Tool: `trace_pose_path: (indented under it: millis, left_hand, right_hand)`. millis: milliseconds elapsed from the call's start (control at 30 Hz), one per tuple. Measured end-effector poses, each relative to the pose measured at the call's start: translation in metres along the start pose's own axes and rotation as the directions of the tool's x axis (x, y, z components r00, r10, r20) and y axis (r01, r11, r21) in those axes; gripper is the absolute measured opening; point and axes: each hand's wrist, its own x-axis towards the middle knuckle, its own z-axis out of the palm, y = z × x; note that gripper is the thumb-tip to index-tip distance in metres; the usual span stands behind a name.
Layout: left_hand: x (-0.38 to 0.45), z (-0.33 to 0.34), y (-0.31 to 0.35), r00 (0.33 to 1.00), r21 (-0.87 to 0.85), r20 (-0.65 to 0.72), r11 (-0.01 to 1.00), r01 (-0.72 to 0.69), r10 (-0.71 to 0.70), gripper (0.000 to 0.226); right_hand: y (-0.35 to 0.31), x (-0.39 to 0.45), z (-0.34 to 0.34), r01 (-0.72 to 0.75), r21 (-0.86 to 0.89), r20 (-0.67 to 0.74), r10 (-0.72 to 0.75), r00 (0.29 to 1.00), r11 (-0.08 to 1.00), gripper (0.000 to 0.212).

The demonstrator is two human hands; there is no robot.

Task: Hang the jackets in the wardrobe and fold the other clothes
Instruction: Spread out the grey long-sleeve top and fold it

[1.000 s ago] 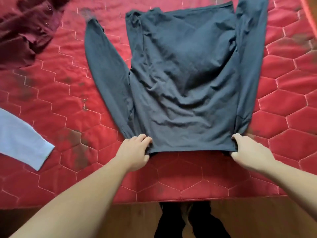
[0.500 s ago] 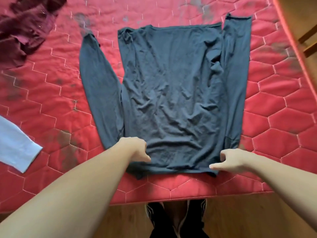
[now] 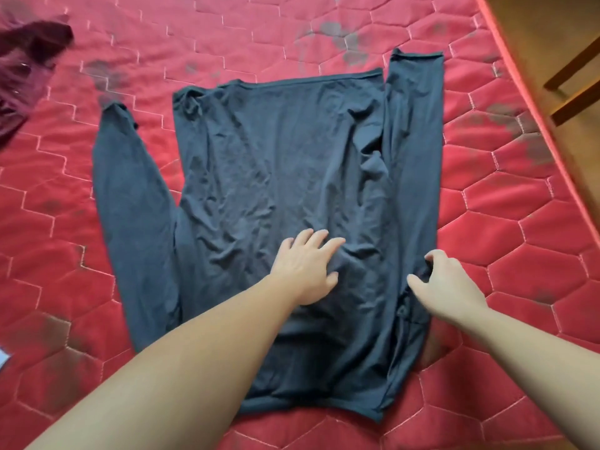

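Observation:
A dark grey long-sleeved top (image 3: 276, 177) lies spread flat on the red quilted mattress (image 3: 519, 241), its hem nearest me and both sleeves lying along its sides. My left hand (image 3: 306, 271) lies flat on the middle of the top with the fingers spread and straight. My right hand (image 3: 444, 284) is at the top's right side, where thumb and curled fingers pinch a fold of the fabric by the right sleeve.
A crumpled maroon garment (image 3: 22, 63) lies at the mattress's far left corner. A sliver of pale blue cloth (image 3: 4, 358) shows at the left edge. Wooden floor and chair legs (image 3: 571, 89) are beyond the mattress's right edge.
Both hands have let go of the hem and moved up the top: the left now presses its middle, the right pinches its right side. The view has shifted forward.

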Motion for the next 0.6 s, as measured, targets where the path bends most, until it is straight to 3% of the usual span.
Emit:
trace_pose_path:
  millis: [133,267,367,433,600]
  left_hand:
    - [0.068,-0.008,0.026,0.998,-0.050,-0.051,0.998,0.045,-0.048,0.065]
    - [0.134,-0.028,0.023,0.973,-0.140,-0.165,0.981,0.136,-0.159,0.060]
    - [0.174,-0.047,0.000,0.956,-0.187,-0.216,0.970,0.157,-0.197,0.056]
    - [0.197,-0.059,-0.016,0.963,-0.202,-0.205,0.970,0.136,-0.177,0.055]
    - [0.236,-0.067,-0.050,0.961,-0.187,-0.244,0.978,0.087,-0.132,0.056]
  right_hand:
    - [0.006,0.043,-0.019,-0.028,0.078,-0.037,0.031,0.999,0.997,0.049]
    - [-0.001,0.085,-0.034,0.195,-0.038,-0.183,-0.199,0.963,0.980,0.046]
    - [-0.018,0.114,-0.043,0.470,-0.233,-0.265,-0.521,0.812,0.851,0.049]
    - [-0.033,0.128,-0.043,0.573,-0.360,-0.216,-0.664,0.716,0.736,0.048]
    - [-0.057,0.162,-0.048,0.547,-0.445,-0.110,-0.649,0.752,0.709,0.054]
